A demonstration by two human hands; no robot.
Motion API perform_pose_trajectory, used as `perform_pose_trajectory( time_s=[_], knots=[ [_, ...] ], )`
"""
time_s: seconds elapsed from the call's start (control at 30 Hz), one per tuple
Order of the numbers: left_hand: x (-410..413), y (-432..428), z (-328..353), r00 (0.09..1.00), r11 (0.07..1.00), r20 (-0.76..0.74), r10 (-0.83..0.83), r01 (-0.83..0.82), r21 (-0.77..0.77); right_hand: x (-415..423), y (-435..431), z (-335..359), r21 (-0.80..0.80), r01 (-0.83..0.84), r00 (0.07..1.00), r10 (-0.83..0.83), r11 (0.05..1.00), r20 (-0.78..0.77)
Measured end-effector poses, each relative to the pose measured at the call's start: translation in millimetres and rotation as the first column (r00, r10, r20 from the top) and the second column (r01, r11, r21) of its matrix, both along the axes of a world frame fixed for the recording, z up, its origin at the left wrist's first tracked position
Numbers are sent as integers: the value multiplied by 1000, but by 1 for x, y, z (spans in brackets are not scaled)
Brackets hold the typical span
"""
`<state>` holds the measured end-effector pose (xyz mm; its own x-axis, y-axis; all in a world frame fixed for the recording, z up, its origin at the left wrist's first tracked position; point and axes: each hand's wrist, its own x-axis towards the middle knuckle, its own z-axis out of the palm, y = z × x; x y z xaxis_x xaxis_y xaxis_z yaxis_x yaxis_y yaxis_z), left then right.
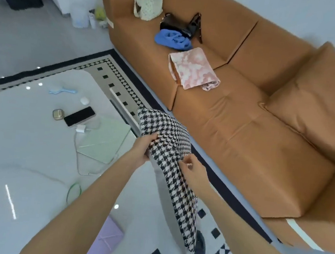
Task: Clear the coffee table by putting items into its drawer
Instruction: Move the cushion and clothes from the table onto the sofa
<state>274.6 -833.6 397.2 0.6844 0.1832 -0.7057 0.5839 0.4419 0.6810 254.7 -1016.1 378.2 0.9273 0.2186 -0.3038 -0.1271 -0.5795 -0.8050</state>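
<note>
I hold a black-and-white houndstooth cloth (172, 148) up between the white coffee table (27, 154) and the sofa. My left hand (142, 148) grips its left edge and my right hand (191, 168) pinches it lower down, so the cloth hangs toward the floor. On the table lie a black phone (79, 116), a small square case (58, 114), a white charger with cable (81, 128), a pale green tablet cover (104, 139), a white earbud case (85, 100), a light blue brush (62, 91) and a purple folder (106, 241). The table's drawer (123, 107) shows as a white edge at the far side.
An orange sofa (252, 145) fills the right, with a cushion (317, 112), a pink cloth (194, 69), a blue towel (173, 39), a dark bag (182, 26) and a cream bag (148, 4). A checkered rug (124, 81) lies under the table.
</note>
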Motion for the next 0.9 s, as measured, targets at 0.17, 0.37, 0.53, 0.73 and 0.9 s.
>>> perform_pose_trajectory(
  time_s=[0.17,0.37,0.53,0.73,0.9],
  knots=[
    [52,-72,15,962,968,112,-249,246,47,48,-92,14,-65,223,947,-232,973,-224],
    [115,-163,39,938,949,145,-314,314,20,103,-208,25,-39,374,867,-364,927,-340],
    [158,-240,55,936,952,177,-305,296,75,167,-291,50,-31,306,932,-306,951,-193],
    [211,-281,78,898,911,163,-409,412,16,249,-344,104,-256,132,983,-93,958,160],
    [258,-302,99,882,885,111,-458,441,145,306,-376,123,-614,-57,989,128,787,72]
  ],
)
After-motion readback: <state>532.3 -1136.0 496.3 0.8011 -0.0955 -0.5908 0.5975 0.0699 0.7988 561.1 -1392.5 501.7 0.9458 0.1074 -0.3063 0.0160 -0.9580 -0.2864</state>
